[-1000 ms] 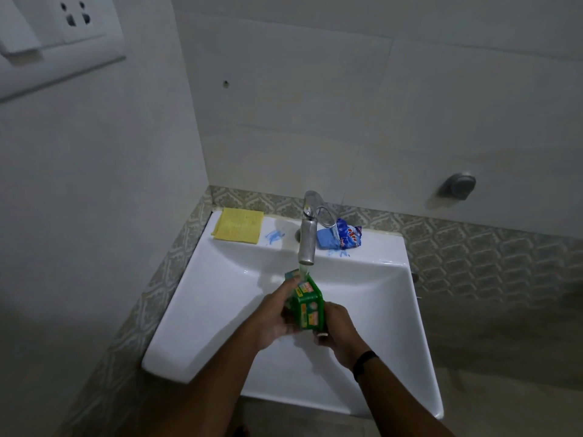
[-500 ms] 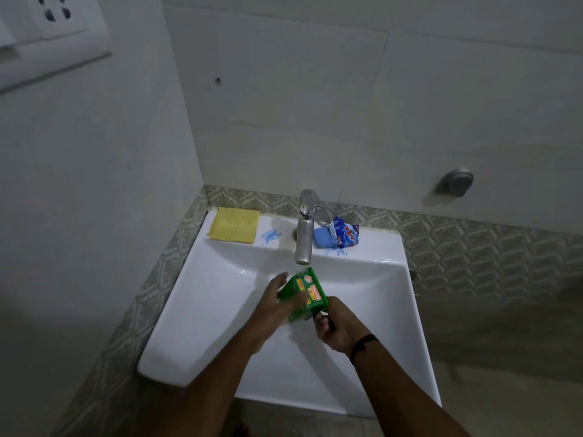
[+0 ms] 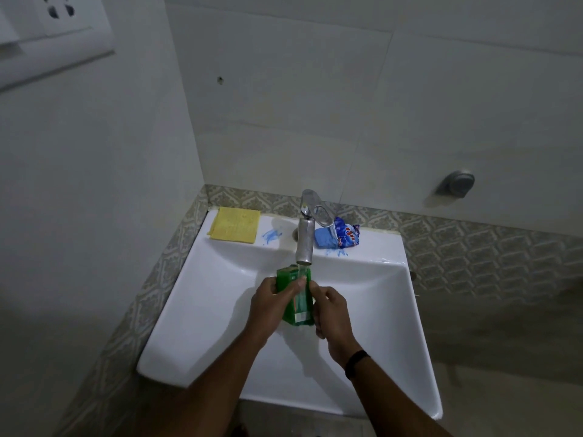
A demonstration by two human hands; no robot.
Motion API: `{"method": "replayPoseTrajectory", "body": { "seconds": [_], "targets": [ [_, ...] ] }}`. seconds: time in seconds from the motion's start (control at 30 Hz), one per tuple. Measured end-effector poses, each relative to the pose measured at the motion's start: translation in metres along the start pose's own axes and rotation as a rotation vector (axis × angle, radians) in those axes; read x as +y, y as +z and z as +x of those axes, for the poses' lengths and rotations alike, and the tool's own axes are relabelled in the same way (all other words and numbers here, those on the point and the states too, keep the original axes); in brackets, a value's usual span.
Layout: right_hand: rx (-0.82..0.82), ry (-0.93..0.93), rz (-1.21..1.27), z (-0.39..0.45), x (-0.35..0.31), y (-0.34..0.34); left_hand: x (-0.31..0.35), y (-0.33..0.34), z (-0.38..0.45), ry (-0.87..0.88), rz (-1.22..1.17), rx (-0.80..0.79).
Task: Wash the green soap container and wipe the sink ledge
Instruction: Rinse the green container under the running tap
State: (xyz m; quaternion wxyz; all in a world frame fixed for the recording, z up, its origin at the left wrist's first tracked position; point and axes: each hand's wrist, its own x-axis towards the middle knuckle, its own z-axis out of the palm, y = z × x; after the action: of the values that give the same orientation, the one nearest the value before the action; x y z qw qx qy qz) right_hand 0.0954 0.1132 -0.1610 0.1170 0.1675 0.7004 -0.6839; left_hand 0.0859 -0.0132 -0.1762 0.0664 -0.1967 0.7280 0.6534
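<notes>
Two hands, one green soap container under the tap.
Left hand (image 3: 273,305) and right hand (image 3: 331,312) both grip the soap container (image 3: 296,298) above the sink (image 3: 202,310) (one yellow cloth (image 3: 234,224), one blue packet (image 3: 339,236) on its ledge).

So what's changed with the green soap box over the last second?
The green soap container was turned in the hands, from tilted half a second ago to upright with its top right under the tap stream. Left hand and right hand kept hold throughout. Yellow cloth and blue packet stayed on the ledge.
</notes>
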Motion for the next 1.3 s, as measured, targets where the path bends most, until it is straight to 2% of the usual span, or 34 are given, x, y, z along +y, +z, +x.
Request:
{"method": "replayPoseTrajectory", "body": {
  "seconds": [0.07,0.17,0.27,0.43,0.57,0.67,0.73,0.83,0.9,0.97,1.03,1.1,1.2,1.3],
  "targets": [
    [0.042,-0.103,-0.043,-0.003,0.004,0.001,-0.004,0.001,0.001,-0.042,-0.01,-0.009],
    [0.069,-0.152,-0.049,-0.003,0.009,-0.002,-0.005,0.004,-0.004,-0.023,-0.006,-0.007],
    [0.064,-0.146,-0.064,-0.005,0.017,-0.006,-0.002,0.008,-0.011,0.157,0.122,0.064],
    [-0.028,-0.151,-0.194,-0.008,0.032,-0.014,-0.007,0.008,-0.014,0.483,0.237,0.02],
    [-0.028,-0.239,-0.268,-0.007,0.032,-0.016,-0.012,0.006,-0.012,0.531,0.232,0.028],
    [0.063,-0.35,-0.269,-0.006,0.03,-0.014,-0.007,0.007,-0.013,0.361,0.082,0.071],
    [0.096,-0.394,-0.25,-0.003,0.026,-0.012,-0.001,0.006,-0.013,0.133,-0.065,0.074],
    [0.145,-0.475,-0.304,-0.001,0.017,-0.009,0.0,0.002,-0.005,-0.257,-0.329,-0.041],
    [0.208,-0.525,-0.317,-0.001,0.011,-0.007,-0.002,0.0,-0.001,-0.397,-0.507,-0.105],
    [0.219,-0.544,-0.247,-0.003,0.006,-0.006,-0.003,-0.002,0.002,-0.524,-0.806,-0.171],
    [0.184,-0.556,-0.232,-0.003,0.005,-0.004,0.0,-0.004,0.0,-0.638,-0.998,-0.186],
    [0.171,-0.543,-0.225,-0.003,0.006,-0.004,-0.001,-0.006,0.0,-0.73,-1.062,-0.218],
    [0.166,-0.482,-0.165,0.0,0.005,-0.003,-0.003,-0.006,-0.005,-0.8,-1.057,-0.263],
    [0.129,-0.502,-0.166,0.0,-0.001,0.001,-0.005,-0.005,-0.012,-0.823,-1.042,-0.33]
  ]
}}
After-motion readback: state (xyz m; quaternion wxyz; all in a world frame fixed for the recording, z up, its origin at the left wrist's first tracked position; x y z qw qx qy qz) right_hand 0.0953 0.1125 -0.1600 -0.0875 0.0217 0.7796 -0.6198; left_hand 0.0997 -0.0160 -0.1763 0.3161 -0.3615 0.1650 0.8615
